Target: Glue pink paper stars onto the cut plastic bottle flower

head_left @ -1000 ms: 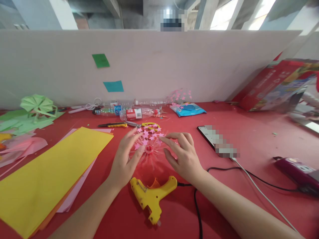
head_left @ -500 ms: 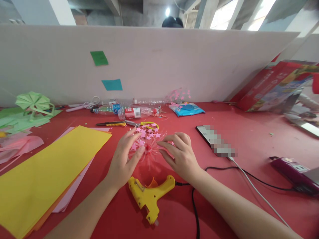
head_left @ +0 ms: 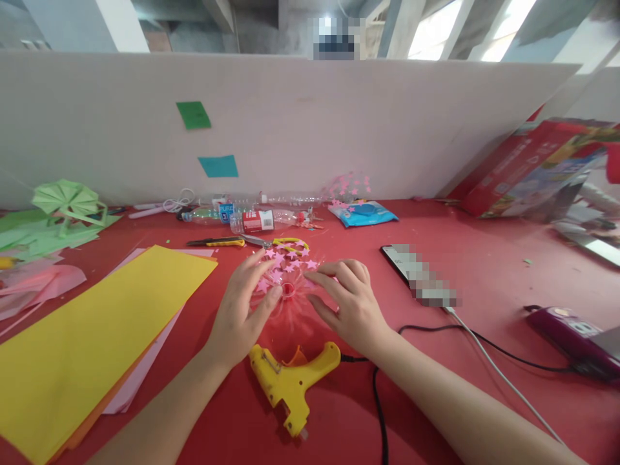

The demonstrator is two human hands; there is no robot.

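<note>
Between my hands lies a clear plastic flower-like piece, its thin strips fanned out round a ring-shaped middle. Several pink stars sit on its strips, mostly on the far side. My left hand curves along the left edge, thumb and fingers apart, with the thumb tip close to the ring. On the right edge, my right hand arches with its fingertips at the strips and a gap between thumb and index finger. Whether either hand touches the plastic is unclear. Nearer to me rests a yellow glue gun.
Yellow paper sheets lie at left. Behind the plastic are scissors, a utility knife, plastic bottles and a blue wipes pack. At right are a phone, its cable, and the glue gun's black cord.
The stars on the plastic piece have shifted very slightly. My right hand's fingers have moved a little, while my left hand stays almost still.
</note>
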